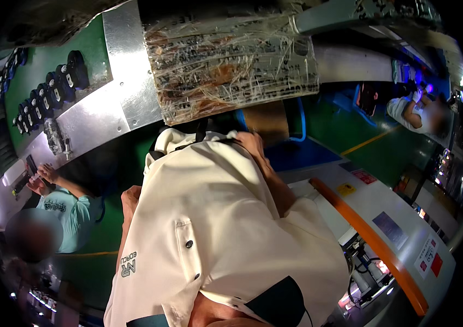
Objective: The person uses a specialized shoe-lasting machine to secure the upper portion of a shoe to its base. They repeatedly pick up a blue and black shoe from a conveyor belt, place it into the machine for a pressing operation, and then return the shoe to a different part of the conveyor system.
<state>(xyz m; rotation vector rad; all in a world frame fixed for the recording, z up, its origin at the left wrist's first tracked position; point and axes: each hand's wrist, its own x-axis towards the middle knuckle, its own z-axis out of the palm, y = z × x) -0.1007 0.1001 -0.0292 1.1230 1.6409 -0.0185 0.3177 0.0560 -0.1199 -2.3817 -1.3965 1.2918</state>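
Note:
My right hand [250,143] is beside the lower hem of my cream shirt [215,180]. Its fingers look curled in at the hem, and what they hold, if anything, is hidden. Down at my left side is my left hand [131,195], partly covered by the shirt, so its fingers do not show. Dark straps [201,129] lie at the hem between the two hands. Ahead of me is a bench block wrapped in clear film [231,65], with brown patches under the film. Just past my right hand stands a brown board [266,122].
A metal plate [125,65] borders a green belt [92,52] with several black devices [51,90]. One co-worker [73,218] sits at left, another [414,114] far right. At my right stands a white machine [395,218] with an orange bar [368,240]. A blue tube frame [303,122] rises ahead.

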